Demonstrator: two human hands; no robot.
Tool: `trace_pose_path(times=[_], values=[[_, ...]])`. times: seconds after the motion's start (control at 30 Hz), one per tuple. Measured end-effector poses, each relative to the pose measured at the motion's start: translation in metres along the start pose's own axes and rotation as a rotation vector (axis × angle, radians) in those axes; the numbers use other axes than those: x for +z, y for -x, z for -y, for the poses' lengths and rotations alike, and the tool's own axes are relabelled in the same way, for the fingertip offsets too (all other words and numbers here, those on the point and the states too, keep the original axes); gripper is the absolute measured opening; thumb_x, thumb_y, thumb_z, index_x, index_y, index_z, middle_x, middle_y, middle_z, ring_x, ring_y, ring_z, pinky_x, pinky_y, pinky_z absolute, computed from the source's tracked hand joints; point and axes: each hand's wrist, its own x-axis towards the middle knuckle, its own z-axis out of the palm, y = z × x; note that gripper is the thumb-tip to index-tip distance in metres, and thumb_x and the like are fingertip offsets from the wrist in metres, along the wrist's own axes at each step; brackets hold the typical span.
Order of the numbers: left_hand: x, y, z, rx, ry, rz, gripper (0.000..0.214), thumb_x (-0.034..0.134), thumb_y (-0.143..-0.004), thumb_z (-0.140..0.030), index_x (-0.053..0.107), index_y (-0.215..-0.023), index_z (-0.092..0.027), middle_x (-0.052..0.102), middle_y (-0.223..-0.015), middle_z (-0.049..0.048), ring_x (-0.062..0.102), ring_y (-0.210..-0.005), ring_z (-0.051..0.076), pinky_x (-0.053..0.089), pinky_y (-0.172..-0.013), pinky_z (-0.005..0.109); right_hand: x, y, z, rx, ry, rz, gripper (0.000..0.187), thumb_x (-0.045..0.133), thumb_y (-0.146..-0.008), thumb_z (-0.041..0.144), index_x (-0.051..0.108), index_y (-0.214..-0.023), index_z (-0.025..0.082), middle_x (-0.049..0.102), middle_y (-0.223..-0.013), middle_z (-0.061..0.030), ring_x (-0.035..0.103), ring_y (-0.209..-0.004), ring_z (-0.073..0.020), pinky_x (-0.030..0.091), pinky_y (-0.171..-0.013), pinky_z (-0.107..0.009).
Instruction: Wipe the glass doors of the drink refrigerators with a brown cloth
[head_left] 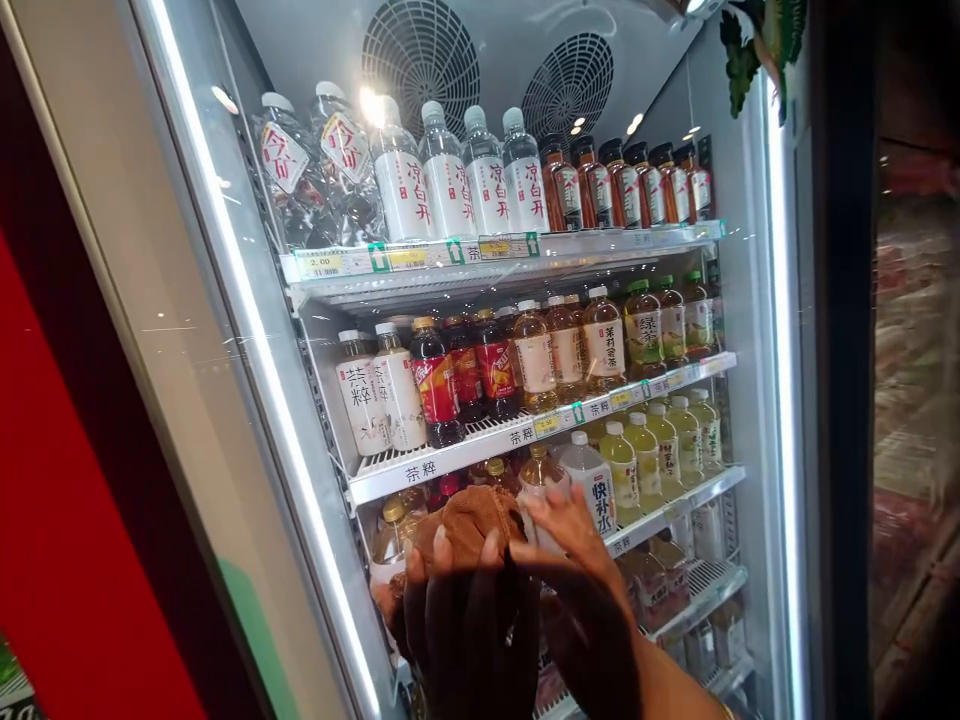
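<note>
Both my hands reach into an open drinks fridge at the third shelf from the top. My left hand (457, 610) is closed around a crumpled brown cloth (472, 520), its fingers curled over the cloth's lower edge. My right hand (574, 545) is wrapped round an amber tea bottle (538, 478) on that shelf, right beside the cloth. A white-labelled bottle (592, 485) stands just to the right of it.
The fridge door (187, 350) stands open at the left. The top shelf (495, 250) carries water bottles and dark tea bottles. The second shelf (525, 430) carries milk tea, red-labelled and amber bottles. Yellow bottles (660, 445) fill the third shelf's right.
</note>
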Motion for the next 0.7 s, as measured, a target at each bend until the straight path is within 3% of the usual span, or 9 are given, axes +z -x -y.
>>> trace_pose_path(times=[0.07,0.17,0.3,0.43,0.53,0.63,0.7], values=[[0.004,-0.010,0.001,0.036,-0.063,-0.016,0.078,0.078,-0.088,-0.022,0.046,-0.158,-0.026,0.023,-0.176,0.0091,0.022,-0.164,0.032,0.009,-0.135,0.062,0.004,-0.010,-0.015,-0.037,0.107,-0.022,0.036,0.046,-0.104,0.024,0.064,-0.134,0.028,0.064,-0.150,-0.0030,0.033,-0.161,-0.0196,0.012,-0.138,-0.052],[0.005,-0.026,0.008,0.064,-0.077,-0.018,0.050,0.081,-0.087,-0.022,0.065,-0.135,-0.022,0.033,-0.173,0.0112,0.028,-0.162,0.033,0.008,-0.136,0.062,0.013,-0.016,-0.033,-0.092,0.210,-0.010,0.037,0.057,-0.099,0.019,0.066,-0.133,0.028,0.065,-0.149,-0.0025,0.026,-0.163,-0.0184,0.006,-0.139,-0.051],[-0.001,-0.027,0.022,0.006,-0.003,-0.092,0.043,0.084,-0.080,-0.011,0.070,-0.119,-0.022,0.052,-0.161,0.0112,0.048,-0.152,0.032,0.027,-0.133,0.058,0.018,-0.007,-0.041,-0.096,0.196,0.024,0.041,0.054,-0.096,0.016,0.067,-0.134,0.025,0.060,-0.155,-0.0036,0.034,-0.160,-0.0206,0.012,-0.138,-0.052],[0.001,0.005,0.022,-0.045,-0.059,-0.117,0.054,0.086,-0.075,-0.009,0.071,-0.122,-0.030,0.066,-0.146,0.0059,0.058,-0.142,0.033,0.038,-0.128,0.058,0.013,-0.003,-0.036,-0.137,0.172,0.055,0.044,0.055,-0.094,0.012,0.067,-0.135,0.022,0.058,-0.156,-0.0043,0.039,-0.158,-0.0234,0.017,-0.137,-0.052],[0.008,0.018,0.015,-0.010,-0.015,-0.096,0.046,0.086,-0.076,-0.015,0.072,-0.117,-0.031,0.069,-0.141,0.0054,0.061,-0.139,0.033,0.041,-0.124,0.061,0.009,-0.005,-0.037,-0.149,0.124,0.075,0.038,0.053,-0.099,0.016,0.068,-0.133,0.018,0.059,-0.156,-0.0039,0.037,-0.159,-0.0213,0.015,-0.138,-0.046],[0.008,0.004,0.018,0.076,0.075,-0.024,0.038,0.088,-0.078,-0.027,0.071,-0.111,-0.031,0.069,-0.141,0.0057,0.059,-0.140,0.033,0.042,-0.122,0.062,0.005,-0.005,-0.041,-0.117,0.063,0.045,0.036,0.050,-0.102,0.020,0.068,-0.133,0.017,0.063,-0.151,-0.0017,0.036,-0.159,-0.0172,0.015,-0.138,-0.039],[0.001,-0.010,0.027,0.072,0.103,0.032,0.043,0.091,-0.075,-0.036,0.070,-0.112,-0.031,0.068,-0.141,0.0067,0.057,-0.143,0.034,0.043,-0.120,0.063,0.002,-0.004,-0.044,-0.110,0.073,0.052,0.040,0.052,-0.100,0.020,0.064,-0.138,0.018,0.065,-0.149,-0.0015,0.037,-0.158,-0.0180,0.015,-0.138,-0.041]])
